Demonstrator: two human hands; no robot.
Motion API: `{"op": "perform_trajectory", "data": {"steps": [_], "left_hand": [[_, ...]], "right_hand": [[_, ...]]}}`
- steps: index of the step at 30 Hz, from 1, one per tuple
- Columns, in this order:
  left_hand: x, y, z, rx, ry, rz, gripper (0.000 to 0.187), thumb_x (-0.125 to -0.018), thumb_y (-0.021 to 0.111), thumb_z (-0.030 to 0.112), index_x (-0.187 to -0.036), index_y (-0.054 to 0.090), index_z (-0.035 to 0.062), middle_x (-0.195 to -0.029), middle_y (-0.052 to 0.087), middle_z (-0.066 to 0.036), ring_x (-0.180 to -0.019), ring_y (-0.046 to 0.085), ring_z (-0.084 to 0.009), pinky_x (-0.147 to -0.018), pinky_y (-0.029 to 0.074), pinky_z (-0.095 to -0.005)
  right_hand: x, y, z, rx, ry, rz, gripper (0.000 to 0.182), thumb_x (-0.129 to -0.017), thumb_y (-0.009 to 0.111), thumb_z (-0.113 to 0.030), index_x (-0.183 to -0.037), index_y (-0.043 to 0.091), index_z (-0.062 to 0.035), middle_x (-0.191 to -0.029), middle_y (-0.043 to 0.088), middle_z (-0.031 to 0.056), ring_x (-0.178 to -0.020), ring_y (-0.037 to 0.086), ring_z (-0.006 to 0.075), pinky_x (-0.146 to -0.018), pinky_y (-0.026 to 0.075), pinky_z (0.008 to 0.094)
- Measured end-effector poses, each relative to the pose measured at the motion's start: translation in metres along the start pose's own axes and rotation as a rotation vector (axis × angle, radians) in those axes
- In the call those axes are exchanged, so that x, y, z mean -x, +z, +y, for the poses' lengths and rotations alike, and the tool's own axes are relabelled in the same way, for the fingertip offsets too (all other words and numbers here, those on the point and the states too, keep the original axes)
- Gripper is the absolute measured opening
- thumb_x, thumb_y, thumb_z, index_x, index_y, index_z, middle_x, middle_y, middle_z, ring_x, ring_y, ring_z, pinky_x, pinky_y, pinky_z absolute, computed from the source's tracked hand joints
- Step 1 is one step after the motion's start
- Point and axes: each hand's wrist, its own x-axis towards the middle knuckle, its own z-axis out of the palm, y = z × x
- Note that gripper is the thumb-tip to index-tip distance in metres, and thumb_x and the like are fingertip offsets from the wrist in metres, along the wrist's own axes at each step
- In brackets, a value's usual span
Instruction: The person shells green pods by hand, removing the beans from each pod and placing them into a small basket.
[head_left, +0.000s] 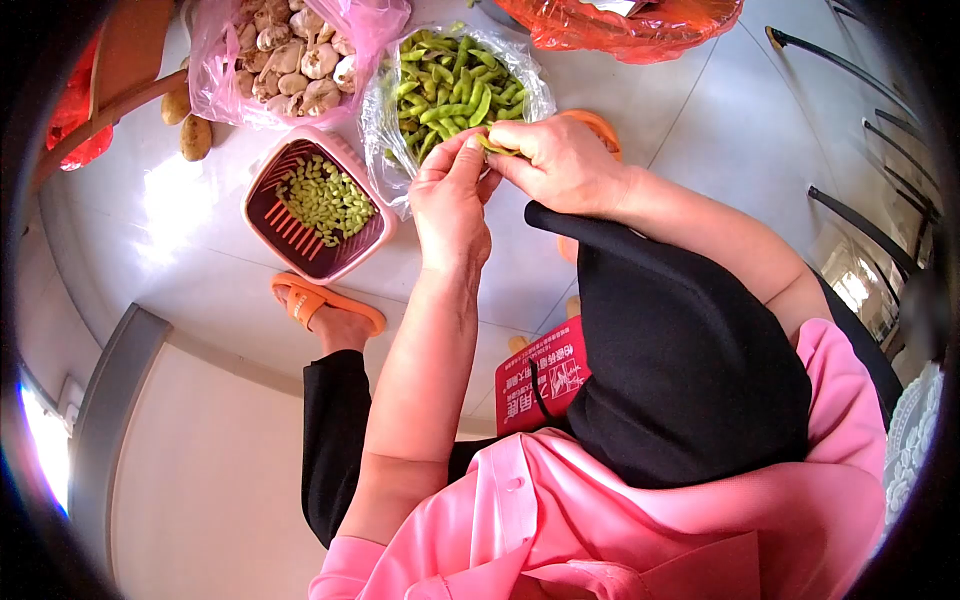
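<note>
My left hand (452, 195) and my right hand (565, 165) meet at the near edge of a clear plastic bag (535, 75). Between their fingertips they pinch one yellow-green bean pod (500, 147). Green pods (455, 85) fill the bag just beyond the hands. To the left stands a pink square basket (262, 225) with a dark inside. Shelled pale green beans (325, 200) lie in it.
A pink bag (210, 70) of garlic bulbs (320, 60) lies at the upper left, with potatoes (196, 138) beside it. A red bag (620, 35) is at the top. Black curved metal bars (865, 225) stand at right. An orange slipper (325, 300) rests below the basket.
</note>
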Motion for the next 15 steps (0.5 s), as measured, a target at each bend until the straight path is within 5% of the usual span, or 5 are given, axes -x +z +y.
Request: {"op": "perform_trajectory", "data": {"steps": [2, 9, 11, 12, 15], "left_hand": [[0.002, 0.0, 0.001, -0.138, 0.061, -0.082, 0.018, -0.091, 0.051, 0.015, -0.1, 0.058, 0.0003, -0.092, 0.061, -0.006, -0.081, 0.06, -0.0124, -0.075, 0.052, -0.0284], [0.004, -0.022, 0.002, 0.119, -0.138, -0.256, 0.019, -0.092, 0.049, 0.013, -0.101, 0.057, -0.0012, -0.091, 0.062, -0.008, -0.08, 0.061, -0.0155, -0.071, 0.053, -0.0284], [0.01, -0.032, 0.006, 0.13, -0.12, -0.247, 0.018, -0.091, 0.048, 0.011, -0.101, 0.057, -0.0017, -0.09, 0.061, -0.01, -0.078, 0.062, -0.0169, -0.068, 0.053, -0.0275], [0.018, -0.032, 0.013, 0.059, -0.053, -0.194, 0.016, -0.09, 0.048, 0.009, -0.1, 0.056, -0.002, -0.089, 0.06, -0.01, -0.077, 0.061, -0.0169, -0.065, 0.052, -0.0268], [0.033, -0.057, 0.032, 0.044, 0.185, -0.211, 0.012, -0.087, 0.046, 0.001, -0.093, 0.057, -0.002, -0.089, 0.059, -0.01, -0.076, 0.06, -0.0168, -0.065, 0.051, -0.0273]], "right_hand": [[-0.001, -0.003, -0.003, -0.082, 0.112, -0.049, 0.017, -0.083, 0.054, -0.021, -0.082, 0.057, -0.0041, -0.074, 0.061, 0.0171, -0.071, 0.059, 0.0363, -0.061, 0.046, 0.044], [-0.001, -0.017, -0.008, -0.341, 0.219, -0.221, 0.018, -0.085, 0.052, -0.021, -0.087, 0.057, -0.0039, -0.075, 0.061, 0.0154, -0.071, 0.059, 0.0353, -0.061, 0.046, 0.0419], [0.001, -0.025, -0.019, -0.045, -0.001, 0.105, 0.017, -0.085, 0.053, -0.02, -0.093, 0.057, -0.0051, -0.075, 0.061, 0.0145, -0.069, 0.059, 0.034, -0.061, 0.046, 0.042], [0.003, -0.036, -0.032, 0.105, -0.083, 0.248, 0.021, -0.087, 0.056, -0.01, -0.105, 0.058, -0.0003, -0.082, 0.064, 0.0135, -0.075, 0.063, 0.0247, -0.064, 0.048, 0.0302], [-0.011, -0.082, -0.041, 0.465, -0.483, 0.633, 0.024, -0.084, 0.059, -0.005, -0.106, 0.055, 0.0037, -0.086, 0.063, 0.0146, -0.071, 0.062, 0.0259, -0.059, 0.048, 0.0312]]}}
